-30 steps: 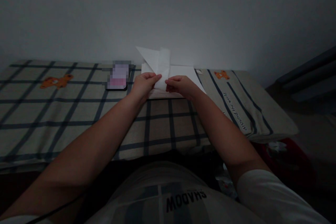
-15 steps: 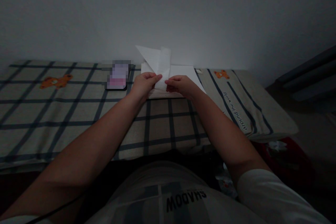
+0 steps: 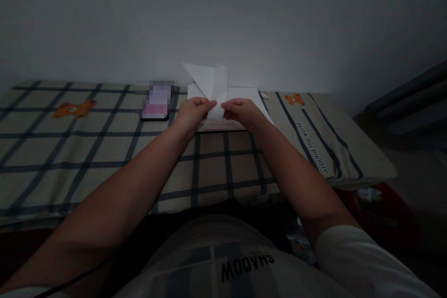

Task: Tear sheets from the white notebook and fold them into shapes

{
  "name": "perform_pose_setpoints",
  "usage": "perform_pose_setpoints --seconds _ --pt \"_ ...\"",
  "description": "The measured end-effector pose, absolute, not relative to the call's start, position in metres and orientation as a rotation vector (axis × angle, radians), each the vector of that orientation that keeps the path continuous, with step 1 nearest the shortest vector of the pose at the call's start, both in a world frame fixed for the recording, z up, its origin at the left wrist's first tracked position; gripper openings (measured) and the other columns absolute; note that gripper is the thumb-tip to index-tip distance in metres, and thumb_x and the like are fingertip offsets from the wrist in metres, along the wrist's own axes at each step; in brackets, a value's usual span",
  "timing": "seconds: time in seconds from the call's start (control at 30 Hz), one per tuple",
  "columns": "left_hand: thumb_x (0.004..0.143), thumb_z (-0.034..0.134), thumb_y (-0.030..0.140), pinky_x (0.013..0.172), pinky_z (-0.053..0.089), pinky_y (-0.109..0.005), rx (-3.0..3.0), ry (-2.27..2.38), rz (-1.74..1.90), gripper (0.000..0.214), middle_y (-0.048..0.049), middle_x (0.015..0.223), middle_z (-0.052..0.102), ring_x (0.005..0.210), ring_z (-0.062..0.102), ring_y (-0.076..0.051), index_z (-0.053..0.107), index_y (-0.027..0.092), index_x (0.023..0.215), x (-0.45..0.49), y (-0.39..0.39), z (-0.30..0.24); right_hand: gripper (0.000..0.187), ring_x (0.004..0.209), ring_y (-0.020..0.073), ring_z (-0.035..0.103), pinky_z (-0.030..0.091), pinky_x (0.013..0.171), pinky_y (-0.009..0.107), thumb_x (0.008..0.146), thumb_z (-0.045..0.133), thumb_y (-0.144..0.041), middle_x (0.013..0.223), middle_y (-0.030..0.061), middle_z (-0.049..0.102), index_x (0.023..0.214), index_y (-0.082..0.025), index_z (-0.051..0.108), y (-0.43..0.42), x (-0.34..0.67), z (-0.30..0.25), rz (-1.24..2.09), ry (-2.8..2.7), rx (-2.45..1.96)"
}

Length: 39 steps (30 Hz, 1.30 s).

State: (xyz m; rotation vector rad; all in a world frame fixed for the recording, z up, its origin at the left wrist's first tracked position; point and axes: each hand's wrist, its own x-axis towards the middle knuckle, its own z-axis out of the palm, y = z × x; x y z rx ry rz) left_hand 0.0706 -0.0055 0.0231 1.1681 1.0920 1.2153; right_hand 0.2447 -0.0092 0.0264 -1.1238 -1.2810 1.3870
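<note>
Between both hands is a folded sheet of white paper (image 3: 220, 83), raised over a flat white stack or board (image 3: 244, 94). One pointed flap sticks out to the upper left, and a narrow strip stands up beside it. My left hand (image 3: 193, 111) pinches the paper's lower left edge between thumb and fingers. On the opposite edge my right hand (image 3: 242, 111) has its thumb and fingertips closed on the paper. The fingers partly cover the lower folds.
A phone (image 3: 155, 102) with a blurred screen lies left of the hands on a checked tablecloth (image 3: 115, 149). Behind rises a pale wall (image 3: 223, 14). A red bin or basin (image 3: 387, 214) with crumpled white stuff sits on the floor at the lower right.
The folded paper has shifted very slightly to the right and tilted a little. My right hand's fingertips have moved slightly up along its edge; my left hand stays nearly in place.
</note>
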Motion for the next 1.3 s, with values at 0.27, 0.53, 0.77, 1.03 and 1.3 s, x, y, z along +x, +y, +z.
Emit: perform_pose_setpoints --seconds 0.27,0.53,0.77,1.03,1.3 --pt "0.070 0.079 0.029 0.043 0.026 -0.021 1.171 1.080 1.197 0.025 0.0055 0.050 0.047 0.044 0.038 -0.007 0.058 0.018 0.063 0.071 -0.008 0.024 0.024 0.064 0.0103 0.061 0.053 0.069 0.025 0.070 0.085 -0.035 0.066 -0.0001 0.067 0.072 -0.017 0.068 -0.005 0.248 0.024 1.306 -1.243 -1.099" --pt "0.071 0.078 0.036 0.044 0.029 -0.021 1.183 1.043 1.234 0.024 0.0035 0.056 0.053 0.049 0.041 -0.008 0.063 0.017 0.070 0.070 -0.001 0.015 0.027 0.065 0.0107 0.063 0.055 0.070 0.025 0.068 0.087 -0.037 0.067 -0.0003 0.068 0.073 -0.018 0.069 -0.004 0.245 0.023 1.247 -1.231 -1.112" --pt "0.067 0.081 0.033 0.047 0.030 -0.022 1.291 1.141 1.300 0.024 0.0043 0.055 0.052 0.050 0.041 -0.007 0.063 0.016 0.067 0.070 -0.004 0.019 0.026 0.064 0.0103 0.064 0.056 0.068 0.024 0.068 0.088 -0.036 0.067 -0.0002 0.069 0.073 -0.017 0.070 -0.001 0.247 0.023 1.271 -1.128 -1.048" --pt "0.068 0.079 0.032 0.049 0.034 -0.022 1.247 1.105 1.271 0.022 0.0047 0.054 0.052 0.050 0.041 -0.008 0.063 0.016 0.067 0.070 -0.006 0.020 0.027 0.063 0.0100 0.061 0.055 0.068 0.025 0.066 0.089 -0.033 0.065 -0.0015 0.066 0.070 -0.018 0.068 -0.002 0.246 0.025 1.309 -1.102 -1.025" --pt "0.069 0.078 0.031 0.046 0.033 -0.021 1.270 1.148 1.243 0.021 0.0046 0.055 0.053 0.048 0.042 -0.008 0.062 0.017 0.068 0.069 -0.005 0.022 0.025 0.065 0.0094 0.061 0.054 0.070 0.024 0.067 0.089 -0.030 0.067 -0.0016 0.065 0.070 -0.017 0.068 -0.001 0.248 0.024 1.386 -1.063 -0.987"
